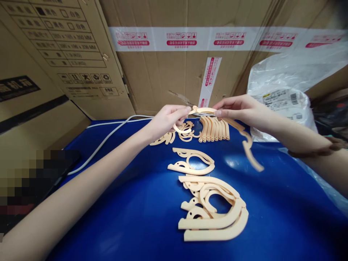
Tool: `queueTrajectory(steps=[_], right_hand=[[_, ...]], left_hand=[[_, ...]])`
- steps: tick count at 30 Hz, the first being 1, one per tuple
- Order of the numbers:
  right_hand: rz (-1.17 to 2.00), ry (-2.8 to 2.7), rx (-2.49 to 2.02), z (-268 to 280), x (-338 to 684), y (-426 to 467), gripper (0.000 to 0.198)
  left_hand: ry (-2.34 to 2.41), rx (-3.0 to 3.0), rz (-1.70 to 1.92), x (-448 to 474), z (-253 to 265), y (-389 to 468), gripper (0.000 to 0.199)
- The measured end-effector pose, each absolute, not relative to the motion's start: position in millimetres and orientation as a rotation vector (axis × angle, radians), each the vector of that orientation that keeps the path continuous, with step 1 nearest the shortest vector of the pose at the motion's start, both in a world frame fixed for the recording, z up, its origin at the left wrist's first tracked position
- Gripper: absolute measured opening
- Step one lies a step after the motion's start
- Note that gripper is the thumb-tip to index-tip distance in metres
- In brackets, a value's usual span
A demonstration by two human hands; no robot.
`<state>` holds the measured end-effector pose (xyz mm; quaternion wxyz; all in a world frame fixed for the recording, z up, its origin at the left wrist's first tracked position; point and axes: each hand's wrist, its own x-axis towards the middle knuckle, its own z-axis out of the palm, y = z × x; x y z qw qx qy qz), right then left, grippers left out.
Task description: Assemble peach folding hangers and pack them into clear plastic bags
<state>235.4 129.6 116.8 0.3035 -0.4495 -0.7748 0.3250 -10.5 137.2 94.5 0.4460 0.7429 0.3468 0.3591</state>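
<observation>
A beige folding hanger (205, 110) is stretched between my two hands above the far part of the blue table. My left hand (174, 117) pinches its left end, and a curved hook-like part loops out below those fingers. My right hand (241, 108) grips the hanger farther right, with jointed pieces dangling below the palm, the lowest one blurred. Beneath the hands lie a pile of loose hook pieces (185, 137) and a neat row of curved arm pieces (214, 130). Closer to me are one folded hanger (195, 173) and a stack of folded hangers (217, 235).
Tall cardboard boxes (152, 72) wall off the back and left of the blue table (130, 203). A white cable (104, 141) runs along the left side beside a dark, pixelated object (54, 174). A clear plastic bag (288, 98) with a label sits at the right.
</observation>
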Motion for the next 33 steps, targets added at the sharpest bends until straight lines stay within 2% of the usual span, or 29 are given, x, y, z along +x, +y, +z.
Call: queueTrajectory(steps=[3, 5, 7, 11, 13, 16, 21, 26, 33], right_hand=[[0.051, -2.374, -1.329, 112.7, 230.4, 128.9, 0.021], [-0.259, -2.482, -1.413, 107.7, 227.5, 129.5, 0.021], [-0.114, -2.505, -1.412, 101.3, 225.9, 131.8, 0.025], [0.903, -2.093, -1.233, 90.7, 225.5, 136.7, 0.031], [1.173, -1.850, -1.138, 89.5, 225.2, 136.1, 0.028], [1.226, -1.767, -1.102, 91.7, 225.1, 130.4, 0.022], [1.174, -1.806, -1.191, 93.3, 237.6, 117.2, 0.027], [1.149, -1.750, -1.236, 88.8, 253.6, 112.1, 0.029], [1.120, -1.831, -1.136, 91.3, 239.1, 110.4, 0.025]], left_hand=[[0.933, 1.958, 0.910, -4.2, 87.7, 132.8, 0.039], [1.023, 2.053, 0.975, 1.3, 83.3, 130.4, 0.039], [1.122, 2.159, 1.046, 6.3, 78.5, 131.7, 0.038], [1.469, 2.396, 0.841, 12.9, 65.7, 148.2, 0.043], [1.592, 2.430, 0.671, 14.4, 59.3, 159.1, 0.044], [1.696, 2.439, 0.563, 12.0, 55.7, 169.1, 0.040], [1.776, 2.455, 0.474, -22.6, 74.1, 158.9, 0.031], [1.691, 2.438, 0.098, -75.9, 83.0, 134.0, 0.031], [1.715, 2.451, 0.066, -78.4, 65.2, 118.4, 0.020]])
